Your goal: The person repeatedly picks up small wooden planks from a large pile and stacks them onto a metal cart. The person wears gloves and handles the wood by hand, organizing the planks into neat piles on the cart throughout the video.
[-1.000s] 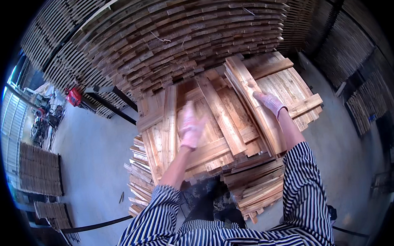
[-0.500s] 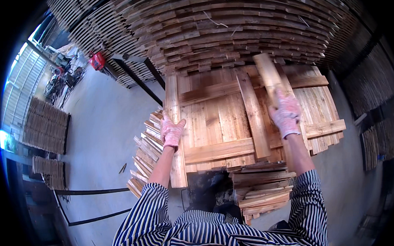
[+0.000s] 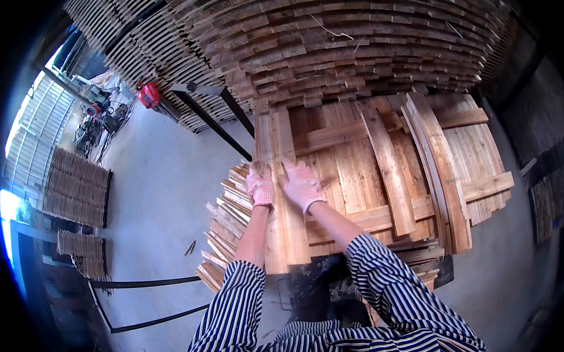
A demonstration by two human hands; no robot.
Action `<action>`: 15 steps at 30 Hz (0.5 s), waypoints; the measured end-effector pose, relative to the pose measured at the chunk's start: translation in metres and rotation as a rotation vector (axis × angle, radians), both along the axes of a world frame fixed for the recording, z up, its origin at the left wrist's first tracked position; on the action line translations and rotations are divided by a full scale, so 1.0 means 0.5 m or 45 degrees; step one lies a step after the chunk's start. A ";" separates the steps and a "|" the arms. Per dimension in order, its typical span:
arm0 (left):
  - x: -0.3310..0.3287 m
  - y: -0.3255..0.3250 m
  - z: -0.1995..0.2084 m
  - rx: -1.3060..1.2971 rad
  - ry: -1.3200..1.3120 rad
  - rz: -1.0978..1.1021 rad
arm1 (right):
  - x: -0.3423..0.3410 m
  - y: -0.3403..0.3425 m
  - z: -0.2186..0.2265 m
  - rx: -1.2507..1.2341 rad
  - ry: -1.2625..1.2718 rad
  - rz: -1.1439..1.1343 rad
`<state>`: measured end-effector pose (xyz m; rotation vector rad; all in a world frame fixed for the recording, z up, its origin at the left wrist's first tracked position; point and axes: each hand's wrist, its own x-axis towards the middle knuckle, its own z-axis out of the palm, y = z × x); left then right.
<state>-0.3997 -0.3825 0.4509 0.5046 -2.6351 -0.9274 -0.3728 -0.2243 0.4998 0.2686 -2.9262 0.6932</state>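
Behind the wooden panel (image 3: 344, 180) rises a high stack of planks (image 3: 352, 49), with grey floor (image 3: 146, 199) around. The right hand (image 3: 302, 186), which half a second ago was over the right side with a lifted board, has now come close beside the left hand (image 3: 260, 188). The left hand is bent at the outer edge of the left board (image 3: 275, 238); the right hand looks rather spread at the right board (image 3: 297, 237). Whether either grips firmly, I cannot tell. Thus two boards now lie side by side on the panel's left end. Farther right lie a single board (image 3: 389, 172) and some overlapping boards (image 3: 446, 176).
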 end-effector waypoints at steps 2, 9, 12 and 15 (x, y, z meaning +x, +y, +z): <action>0.045 -0.064 -0.010 0.119 -0.027 0.075 | 0.016 0.021 0.075 -0.266 -0.556 0.158; 0.064 -0.012 0.033 0.593 0.010 0.090 | 0.052 0.405 0.074 0.335 -0.401 -0.622; 0.067 -0.092 0.016 0.408 0.032 0.133 | 0.053 0.319 0.103 0.255 -0.405 -0.479; 0.054 -0.072 0.015 0.446 -0.069 0.172 | 0.019 0.214 0.044 0.115 -0.227 -0.475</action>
